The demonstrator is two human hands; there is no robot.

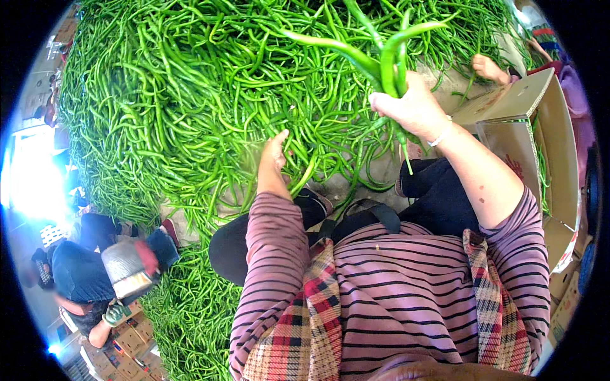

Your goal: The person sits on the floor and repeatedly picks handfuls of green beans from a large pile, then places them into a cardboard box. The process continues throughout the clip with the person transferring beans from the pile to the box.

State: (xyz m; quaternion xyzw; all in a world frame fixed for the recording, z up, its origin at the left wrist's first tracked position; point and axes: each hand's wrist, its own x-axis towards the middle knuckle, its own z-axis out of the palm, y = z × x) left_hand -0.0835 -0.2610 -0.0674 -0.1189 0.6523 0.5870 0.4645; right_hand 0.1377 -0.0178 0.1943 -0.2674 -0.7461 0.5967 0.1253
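Observation:
A large heap of long green chili peppers [190, 95] spreads over the floor before me. My right hand [412, 105], raised at the upper right, is closed around a small bunch of green peppers [391, 57]; their tips point up and outward, and one hangs below the hand. My left hand [275, 152] is low over the near edge of the heap, its thumb raised. Its fingers are partly hidden, with peppers right beside them, so whether it holds any is unclear.
An open cardboard box [519, 119] with some peppers inside stands at my right. Beyond it another person's hand [488, 69] is over the floor. At the left a person in gloves [114, 314] bends near stacked cardboard boxes [128, 340]. More peppers [200, 305] lie at my left side.

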